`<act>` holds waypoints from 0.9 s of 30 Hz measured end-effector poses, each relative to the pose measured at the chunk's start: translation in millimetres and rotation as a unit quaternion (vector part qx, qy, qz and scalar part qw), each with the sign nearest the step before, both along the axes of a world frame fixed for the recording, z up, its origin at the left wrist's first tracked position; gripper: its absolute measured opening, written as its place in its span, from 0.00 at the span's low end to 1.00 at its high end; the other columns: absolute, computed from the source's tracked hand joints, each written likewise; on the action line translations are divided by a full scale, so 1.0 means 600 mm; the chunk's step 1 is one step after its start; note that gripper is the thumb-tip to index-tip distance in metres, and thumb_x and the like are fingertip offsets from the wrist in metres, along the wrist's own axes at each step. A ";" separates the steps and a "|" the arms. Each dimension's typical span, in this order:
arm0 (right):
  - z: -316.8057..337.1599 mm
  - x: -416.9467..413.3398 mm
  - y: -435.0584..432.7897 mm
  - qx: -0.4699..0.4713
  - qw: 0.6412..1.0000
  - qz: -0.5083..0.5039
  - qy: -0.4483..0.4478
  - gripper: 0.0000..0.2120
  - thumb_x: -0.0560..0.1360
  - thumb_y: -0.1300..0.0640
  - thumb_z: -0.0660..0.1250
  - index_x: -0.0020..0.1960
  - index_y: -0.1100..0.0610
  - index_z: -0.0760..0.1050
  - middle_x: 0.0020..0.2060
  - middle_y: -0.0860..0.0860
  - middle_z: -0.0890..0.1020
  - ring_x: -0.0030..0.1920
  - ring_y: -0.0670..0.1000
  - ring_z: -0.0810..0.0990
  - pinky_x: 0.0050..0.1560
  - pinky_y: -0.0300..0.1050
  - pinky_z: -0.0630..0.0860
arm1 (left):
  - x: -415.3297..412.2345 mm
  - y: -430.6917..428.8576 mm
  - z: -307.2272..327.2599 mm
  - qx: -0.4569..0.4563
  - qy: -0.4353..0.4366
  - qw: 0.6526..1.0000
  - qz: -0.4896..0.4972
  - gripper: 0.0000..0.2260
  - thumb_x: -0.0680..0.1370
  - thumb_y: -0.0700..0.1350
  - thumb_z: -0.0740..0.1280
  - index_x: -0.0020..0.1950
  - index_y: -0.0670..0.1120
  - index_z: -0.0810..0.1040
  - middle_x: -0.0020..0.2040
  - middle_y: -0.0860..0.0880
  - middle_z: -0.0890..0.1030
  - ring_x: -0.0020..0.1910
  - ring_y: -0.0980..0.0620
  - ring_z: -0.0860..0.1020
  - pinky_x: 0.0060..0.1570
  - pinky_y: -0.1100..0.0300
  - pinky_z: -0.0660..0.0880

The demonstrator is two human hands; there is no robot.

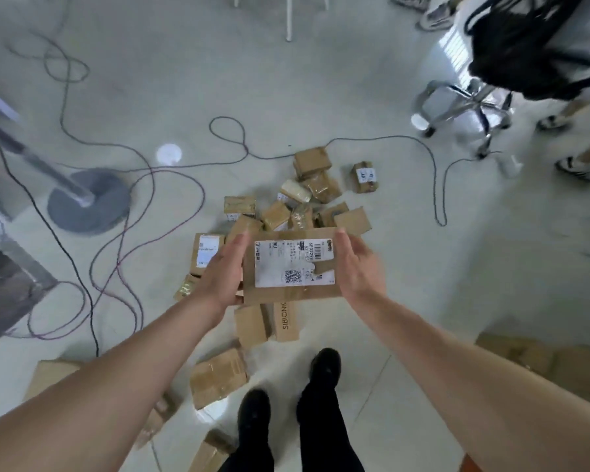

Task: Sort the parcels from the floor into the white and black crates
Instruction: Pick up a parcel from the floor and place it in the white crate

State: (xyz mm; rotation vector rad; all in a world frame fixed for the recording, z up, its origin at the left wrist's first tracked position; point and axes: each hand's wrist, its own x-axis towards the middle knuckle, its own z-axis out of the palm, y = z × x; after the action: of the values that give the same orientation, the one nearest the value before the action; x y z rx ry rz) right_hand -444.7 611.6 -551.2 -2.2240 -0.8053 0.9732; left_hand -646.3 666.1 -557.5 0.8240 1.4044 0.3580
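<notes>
Step in hand: one flat parcel [286, 296] is up off the floor [389, 233], face up to me. The pick looks done, and the sorting call is on.
Left hand [223, 270]: flat, fingers straight, pressed against the parcel's left edge.
Right hand [356, 267]: the same on the right edge, nothing curled round. The box is squeezed between my two hands.
Parcel's place: in the air over the pile [307, 199], ahead of my shoes [324, 369].
Label [286, 260]: white, with a barcode and QR code; the print is too blurred to read.
Crates: neither the white nor the black one is in view.
Next move: I reckon I turn to find the right crate, with an even squeeze so nothing slips.
Left to do: plenty, as many parcels lie on the floor.
</notes>
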 end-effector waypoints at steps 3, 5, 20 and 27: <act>0.075 0.057 -0.038 0.028 0.998 -0.050 -0.012 0.26 0.78 0.34 0.53 0.48 0.54 0.78 0.42 0.50 0.84 0.47 0.53 0.82 0.52 0.49 0.78 | 0.059 0.000 0.074 0.017 -0.020 0.998 -0.057 0.26 0.76 0.73 0.55 0.58 0.60 0.81 0.55 0.53 0.85 0.52 0.45 0.84 0.55 0.43 0.80; 0.120 0.096 -0.069 0.043 0.996 -0.080 -0.023 0.21 0.80 0.36 0.55 0.47 0.50 0.78 0.41 0.46 0.83 0.46 0.49 0.81 0.49 0.46 0.76 | 0.104 -0.009 0.120 0.034 -0.036 0.995 -0.089 0.27 0.74 0.75 0.55 0.59 0.61 0.81 0.55 0.53 0.85 0.52 0.45 0.84 0.56 0.41 0.79; 0.285 0.423 -0.493 0.077 0.943 -0.305 -0.109 0.27 0.80 0.33 0.52 0.53 0.53 0.79 0.47 0.49 0.83 0.50 0.54 0.80 0.51 0.49 0.71 | 0.549 -0.294 0.308 0.105 -0.081 0.927 -0.351 0.29 0.74 0.76 0.53 0.59 0.58 0.80 0.57 0.49 0.84 0.54 0.42 0.83 0.56 0.40 0.79; 0.331 0.566 -0.764 0.082 0.902 -0.403 -0.133 0.34 0.75 0.29 0.48 0.55 0.52 0.81 0.50 0.50 0.84 0.52 0.52 0.80 0.54 0.51 0.73 | 0.768 -0.521 0.352 0.125 -0.095 0.876 -0.456 0.27 0.79 0.71 0.52 0.61 0.55 0.79 0.54 0.49 0.84 0.48 0.42 0.82 0.50 0.47 0.77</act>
State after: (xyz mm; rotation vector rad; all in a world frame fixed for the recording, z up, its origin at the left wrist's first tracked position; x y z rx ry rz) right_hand -104.9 153.2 -352.5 -2.2347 -0.0116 0.1919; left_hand -185.4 353.4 -346.5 1.5152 0.6661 -0.1223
